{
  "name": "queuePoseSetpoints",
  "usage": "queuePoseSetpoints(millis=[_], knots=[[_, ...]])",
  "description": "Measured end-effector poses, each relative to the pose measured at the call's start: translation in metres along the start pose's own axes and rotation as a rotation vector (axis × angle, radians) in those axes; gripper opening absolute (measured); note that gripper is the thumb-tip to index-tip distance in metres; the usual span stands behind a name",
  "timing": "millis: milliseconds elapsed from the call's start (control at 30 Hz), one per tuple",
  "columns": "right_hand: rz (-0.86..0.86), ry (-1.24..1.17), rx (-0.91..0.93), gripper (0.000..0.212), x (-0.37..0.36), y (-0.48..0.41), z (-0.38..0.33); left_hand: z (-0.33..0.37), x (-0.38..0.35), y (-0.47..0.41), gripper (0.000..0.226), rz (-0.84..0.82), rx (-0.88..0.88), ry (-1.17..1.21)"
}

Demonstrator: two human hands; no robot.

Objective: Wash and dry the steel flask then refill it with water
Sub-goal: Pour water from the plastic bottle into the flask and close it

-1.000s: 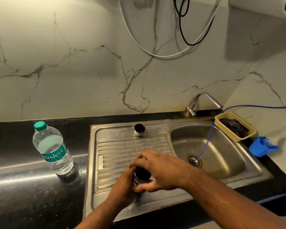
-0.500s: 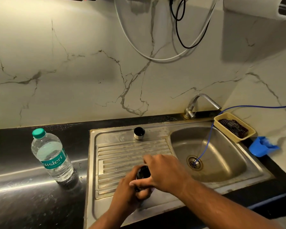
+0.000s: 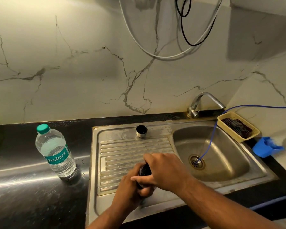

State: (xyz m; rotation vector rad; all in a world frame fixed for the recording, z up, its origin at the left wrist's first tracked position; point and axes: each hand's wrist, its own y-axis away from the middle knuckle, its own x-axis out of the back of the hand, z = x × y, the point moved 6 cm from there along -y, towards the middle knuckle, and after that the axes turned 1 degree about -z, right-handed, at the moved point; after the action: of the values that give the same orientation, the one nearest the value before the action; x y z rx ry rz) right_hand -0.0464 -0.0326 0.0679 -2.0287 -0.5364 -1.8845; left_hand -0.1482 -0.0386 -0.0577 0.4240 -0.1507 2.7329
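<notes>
flask [image 3: 144, 170]: dark top showing, mostly hidden, above the drainboard [image 3: 130, 151] front.
cap [image 3: 141, 131]: steel, dark opening upward, standing behind the drainboard ridges.

Vs 1 s ago ur right hand [image 3: 165, 171] now sits further over the flask [image 3: 144, 170] top, so way less of the dark mouth shows, just a bit btwn ur hands. Left hand [image 3: 130, 190] wraps tighter round the body, thumb curling across the front. Flask looks tipped slightly left now.
</notes>
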Motion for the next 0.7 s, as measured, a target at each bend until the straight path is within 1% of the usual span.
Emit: queuePoseSetpoints(millis=[33, 100, 133, 167, 200, 267, 333, 400, 433, 467, 500, 567, 600, 633, 667, 700], knots=[[-0.043, -0.056, 0.026, 0.065, 0.0, 0.0, 0.002, 0.001, 0.002, 0.001, 0.036, 0.003, -0.057, -0.109], [-0.184, -0.155, 0.144, 0.07, 0.0, 0.002, 0.002, 0.001, 0.006, 0.0, 0.051, 0.068, -0.097, -0.215], [-0.251, -0.173, 0.202, 0.068, 0.001, 0.004, 0.002, 0.002, 0.009, 0.0, 0.054, 0.101, -0.113, -0.222], [-0.293, -0.176, 0.237, 0.064, 0.002, 0.005, 0.003, 0.01, 0.01, 0.0, 0.053, 0.108, -0.131, -0.175], [-0.308, -0.17, 0.24, 0.06, 0.003, 0.006, 0.004, 0.014, 0.008, -0.001, 0.051, 0.104, -0.137, -0.139], [-0.253, -0.178, 0.201, 0.053, 0.006, 0.006, 0.005, 0.019, 0.009, 0.0, 0.05, 0.127, -0.095, -0.114], [-0.14, -0.133, 0.154, 0.045, 0.006, 0.004, 0.001, 0.019, 0.01, 0.001, 0.053, 0.12, -0.017, -0.105], [-0.015, -0.03, 0.091, 0.05, 0.0, 0.0, -0.001, 0.015, 0.009, 0.002, 0.052, 0.095, 0.074, -0.019], [0.035, -0.004, 0.049, 0.053, -0.002, -0.001, -0.003, 0.012, 0.009, 0.002, 0.048, 0.083, 0.098, 0.046], [0.074, 0.001, 0.007, 0.055, -0.003, -0.001, -0.002, 0.01, 0.007, 0.001, 0.04, 0.072, 0.107, 0.11], [0.092, -0.001, -0.027, 0.056, -0.004, -0.001, -0.001, 0.012, 0.006, 0.0, 0.033, 0.073, 0.073, 0.075], [0.086, 0.001, -0.044, 0.06, -0.005, -0.001, 0.001, 0.011, 0.005, 0.002, 0.025, 0.017, 0.092, 0.145], [0.071, -0.005, -0.02, 0.062, -0.005, -0.001, 0.003, 0.007, 0.006, 0.002, 0.03, -0.012, 0.101, 0.165], [0.034, -0.034, 0.016, 0.063, -0.005, -0.001, 0.005, 0.003, 0.008, 0.001, 0.044, -0.038, 0.094, 0.128], [-0.029, -0.086, 0.05, 0.064, -0.005, -0.002, 0.008, 0.002, 0.01, 0.002, 0.054, -0.066, 0.085, 0.072], [-0.11, -0.152, 0.072, 0.063, -0.006, -0.002, 0.012, 0.004, 0.01, 0.001, 0.056, -0.092, 0.079, 0.018]])
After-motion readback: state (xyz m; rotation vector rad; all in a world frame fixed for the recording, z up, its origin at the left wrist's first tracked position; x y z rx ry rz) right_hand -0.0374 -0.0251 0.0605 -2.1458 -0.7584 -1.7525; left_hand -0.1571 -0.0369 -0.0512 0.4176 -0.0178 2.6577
